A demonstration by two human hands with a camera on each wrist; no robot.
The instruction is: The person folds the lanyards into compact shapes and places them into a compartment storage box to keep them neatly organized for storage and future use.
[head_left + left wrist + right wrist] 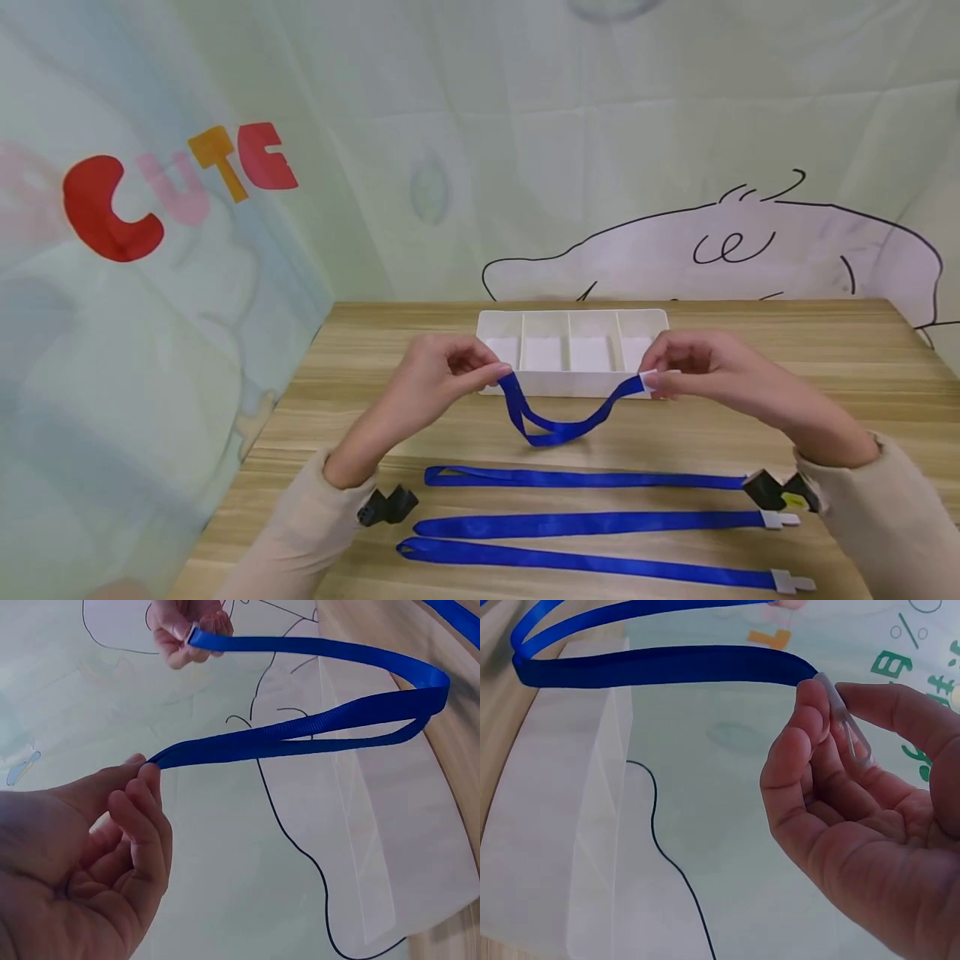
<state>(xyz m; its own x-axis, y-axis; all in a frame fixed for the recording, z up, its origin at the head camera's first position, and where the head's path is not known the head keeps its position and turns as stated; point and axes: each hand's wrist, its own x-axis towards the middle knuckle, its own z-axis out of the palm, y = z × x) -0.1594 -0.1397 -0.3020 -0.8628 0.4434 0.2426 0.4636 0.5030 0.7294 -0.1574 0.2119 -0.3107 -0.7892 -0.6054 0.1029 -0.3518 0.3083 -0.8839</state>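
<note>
A blue lanyard (562,431) sags in a U between my two hands, in front of a white compartment tray (546,383). My left hand (442,375) pinches its looped end between thumb and fingertips. At the other end, my right hand (712,367) pinches the white clip (843,716), part of which pokes out past the fingers in the right wrist view. Below the hands, several more blue lanyards lie stretched across the table: an upper one (585,478), a middle one (592,524) and a lowest one (585,561).
The tray has several compartments side by side and stands near the back edge of the wooden table (375,333). A printed cloth backdrop (525,167) hangs behind and to the left. White clips lie at the right ends of the lower two lanyards.
</note>
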